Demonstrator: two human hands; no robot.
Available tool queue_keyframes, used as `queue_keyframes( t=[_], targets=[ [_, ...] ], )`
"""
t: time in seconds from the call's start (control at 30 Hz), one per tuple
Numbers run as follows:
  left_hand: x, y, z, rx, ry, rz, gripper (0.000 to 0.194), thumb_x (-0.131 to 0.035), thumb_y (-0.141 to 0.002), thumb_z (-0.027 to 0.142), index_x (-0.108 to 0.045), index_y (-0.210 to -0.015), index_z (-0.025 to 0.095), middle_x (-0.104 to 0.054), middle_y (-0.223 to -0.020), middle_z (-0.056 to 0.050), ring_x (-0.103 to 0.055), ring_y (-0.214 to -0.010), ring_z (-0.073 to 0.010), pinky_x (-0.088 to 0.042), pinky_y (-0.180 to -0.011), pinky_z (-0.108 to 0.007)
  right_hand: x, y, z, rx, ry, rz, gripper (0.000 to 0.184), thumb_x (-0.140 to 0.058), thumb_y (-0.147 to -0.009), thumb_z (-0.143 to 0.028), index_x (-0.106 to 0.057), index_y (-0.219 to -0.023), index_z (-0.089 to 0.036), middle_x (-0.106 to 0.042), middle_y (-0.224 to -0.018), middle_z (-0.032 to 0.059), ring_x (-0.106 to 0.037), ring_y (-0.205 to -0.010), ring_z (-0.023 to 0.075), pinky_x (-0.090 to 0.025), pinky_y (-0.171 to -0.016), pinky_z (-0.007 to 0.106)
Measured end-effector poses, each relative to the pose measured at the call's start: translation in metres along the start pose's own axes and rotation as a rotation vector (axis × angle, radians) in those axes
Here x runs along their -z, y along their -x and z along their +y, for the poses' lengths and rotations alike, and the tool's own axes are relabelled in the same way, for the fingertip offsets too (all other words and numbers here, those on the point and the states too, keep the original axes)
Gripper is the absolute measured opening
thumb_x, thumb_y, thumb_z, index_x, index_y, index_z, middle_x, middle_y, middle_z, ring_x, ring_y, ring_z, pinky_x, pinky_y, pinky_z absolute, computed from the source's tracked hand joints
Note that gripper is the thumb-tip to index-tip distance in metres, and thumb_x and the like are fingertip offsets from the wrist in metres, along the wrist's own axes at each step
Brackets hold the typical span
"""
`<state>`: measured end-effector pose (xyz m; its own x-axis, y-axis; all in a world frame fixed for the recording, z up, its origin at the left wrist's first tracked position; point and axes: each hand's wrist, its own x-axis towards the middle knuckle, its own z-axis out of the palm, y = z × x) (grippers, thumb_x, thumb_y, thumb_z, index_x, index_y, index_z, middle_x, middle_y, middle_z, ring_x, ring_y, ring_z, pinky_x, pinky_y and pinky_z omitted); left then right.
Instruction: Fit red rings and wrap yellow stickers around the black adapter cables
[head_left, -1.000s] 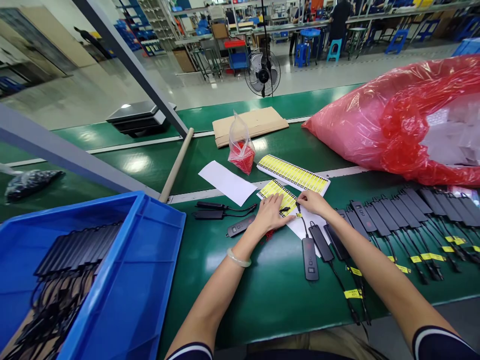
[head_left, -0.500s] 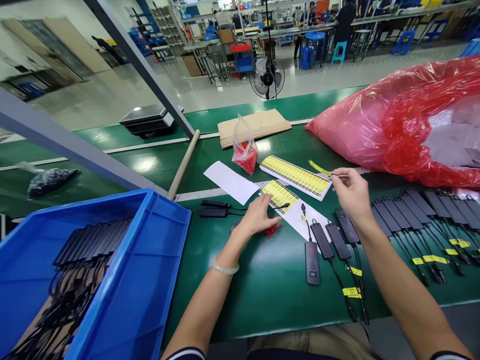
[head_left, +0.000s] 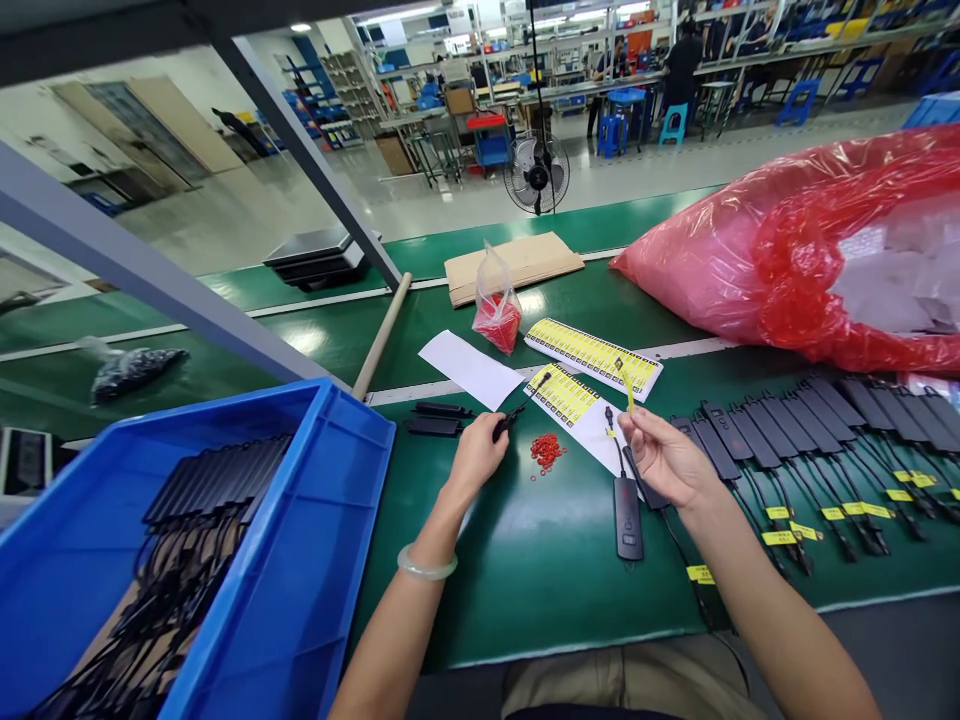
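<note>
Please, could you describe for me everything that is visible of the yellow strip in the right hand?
The yellow strip is narrow and thin, like paper or film, with a small dark mark near its upper end; any lettering is too small to read. It points up from the right hand, its top leaning slightly left, its lower end held at the fingertips. In the view, its upper part overlaps the farther label sheet; it seems held above it.

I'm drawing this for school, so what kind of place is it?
Probably a factory workshop. There's a row of similar black devices on a long green worktable, a big blue bin holding more black devices and cables, and other workbenches with blue stools behind.
</note>
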<state>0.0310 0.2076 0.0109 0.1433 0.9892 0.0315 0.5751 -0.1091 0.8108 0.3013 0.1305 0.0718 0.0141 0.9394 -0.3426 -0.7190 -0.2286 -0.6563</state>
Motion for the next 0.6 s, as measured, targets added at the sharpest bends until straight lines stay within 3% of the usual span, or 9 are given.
queue_keyframes(
  t=[0.1, 0.27, 0.47, 0.6],
  targets=[
    [0.012, 0.013, 0.01, 0.052, 0.278, 0.018, 0.026, -0.066, -0.076, 0.028, -0.065, -0.098, 0.015, -0.067, -0.092, -0.009, -0.063, -0.088, -0.024, -0.05, -0.084, -0.039, -0.003, 0.004, 0.012, -0.06, -0.056, -0.01, 0.012, -0.075, -0.076, -0.011, -0.067, -0.084, -0.013, -0.073, -0.082, 0.0052, -0.071, -0.068, 0.0071, -0.056, -0.058, 0.003],
    [0.014, 0.052, 0.05, 0.092, 0.685, -0.003, 0.037, -0.067, -0.078, 0.044, -0.066, -0.102, 0.015, -0.067, -0.088, -0.007, -0.064, -0.074, -0.0167, -0.054, -0.069, -0.031, -0.016, 0.012, 0.022, -0.054, -0.071, -0.042, 0.017, -0.078, -0.074, -0.013, -0.069, -0.088, -0.012, -0.074, -0.091, 0.0073, -0.071, -0.076, 0.0097, -0.058, -0.06, 0.008],
    [-0.004, 0.089, 0.093, 0.136, 1.026, 0.026, 0.028, -0.075, -0.077, 0.037, -0.073, -0.096, 0.017, -0.065, -0.069, -0.001, -0.06, -0.06, -0.0099, -0.049, -0.059, -0.021, -0.03, 0.042, 0.018, 0.017, -0.002, -0.097, 0.018, -0.085, -0.069, -0.02, -0.07, -0.078, -0.016, -0.067, -0.068, -0.0013, -0.063, -0.059, 0.0057, -0.054, -0.055, 0.01],
    [-0.011, 0.103, 0.109, 0.154, 1.128, 0.033, 0.033, -0.081, -0.071, 0.028, -0.073, -0.101, 0.019, -0.069, -0.073, -0.001, -0.061, -0.054, -0.0091, -0.047, -0.054, -0.02, -0.039, 0.061, 0.016, 0.099, 0.178, -0.195, 0.031, -0.082, -0.072, -0.023, -0.072, -0.101, -0.021, -0.066, -0.071, -0.0034, -0.062, -0.061, 0.0063, -0.053, -0.057, 0.014]
  ],
)
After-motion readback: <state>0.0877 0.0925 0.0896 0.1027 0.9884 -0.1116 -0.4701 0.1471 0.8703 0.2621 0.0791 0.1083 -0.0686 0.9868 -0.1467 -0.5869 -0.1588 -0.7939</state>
